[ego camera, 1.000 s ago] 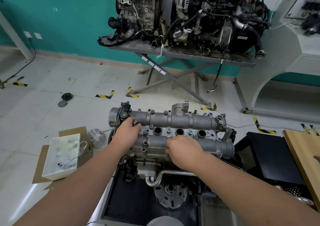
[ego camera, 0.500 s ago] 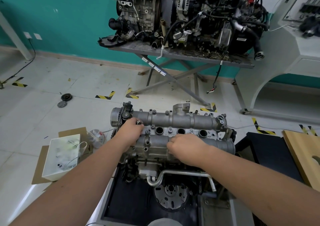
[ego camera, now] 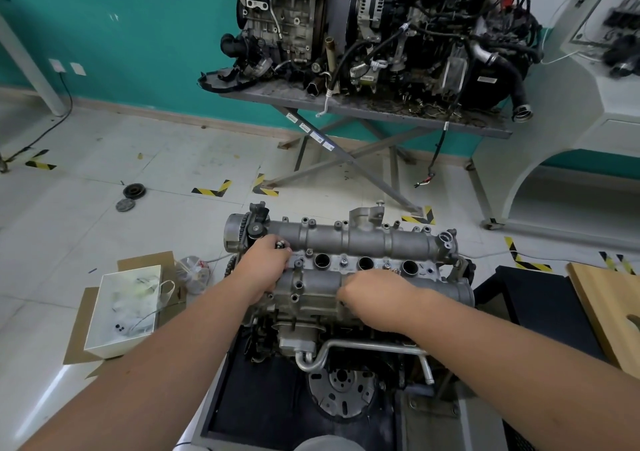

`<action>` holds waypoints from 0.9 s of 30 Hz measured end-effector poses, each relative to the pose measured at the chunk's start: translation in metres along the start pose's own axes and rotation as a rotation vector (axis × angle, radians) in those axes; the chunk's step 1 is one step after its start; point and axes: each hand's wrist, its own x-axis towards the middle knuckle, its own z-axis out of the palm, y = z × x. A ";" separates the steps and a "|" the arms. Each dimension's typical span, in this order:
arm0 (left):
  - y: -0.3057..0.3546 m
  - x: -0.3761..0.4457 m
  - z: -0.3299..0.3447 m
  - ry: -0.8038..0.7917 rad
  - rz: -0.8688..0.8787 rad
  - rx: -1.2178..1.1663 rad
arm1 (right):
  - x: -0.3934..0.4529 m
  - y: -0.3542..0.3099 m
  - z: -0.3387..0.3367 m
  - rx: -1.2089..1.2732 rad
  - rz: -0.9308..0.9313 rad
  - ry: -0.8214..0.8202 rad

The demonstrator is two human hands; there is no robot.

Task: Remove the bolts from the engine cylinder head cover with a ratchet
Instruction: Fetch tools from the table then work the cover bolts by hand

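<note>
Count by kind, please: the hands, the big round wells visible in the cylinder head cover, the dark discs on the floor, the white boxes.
Hands: 2, left hand and right hand
Visible wells: 3
Dark discs: 2
White boxes: 1
Total: 8

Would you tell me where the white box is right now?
In the head view, the white box sits on flattened cardboard on the floor, left of the engine, beside the left forearm.

My left hand [ego camera: 265, 265] pinches a small steel bolt [ego camera: 280, 244]; my right hand [ego camera: 375, 300], fingers curled, rests on the grey cast-aluminium cylinder head cover [ego camera: 349, 260].
</note>
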 end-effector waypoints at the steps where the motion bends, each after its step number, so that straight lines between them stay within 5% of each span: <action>1: 0.000 0.000 0.000 -0.001 0.000 -0.004 | 0.001 -0.001 -0.001 -0.013 0.020 -0.003; 7: 0.000 0.000 0.000 0.006 -0.002 -0.006 | 0.001 -0.005 0.012 -0.039 0.182 0.084; 13: 0.000 0.001 0.000 0.011 -0.013 -0.007 | -0.001 0.005 0.007 -0.002 -0.011 0.071; 19: 0.002 -0.001 0.001 0.012 -0.010 -0.008 | 0.001 -0.005 0.019 -0.001 0.184 0.115; 27: 0.003 -0.002 0.001 0.019 -0.016 -0.022 | 0.000 0.004 0.012 0.181 0.004 0.065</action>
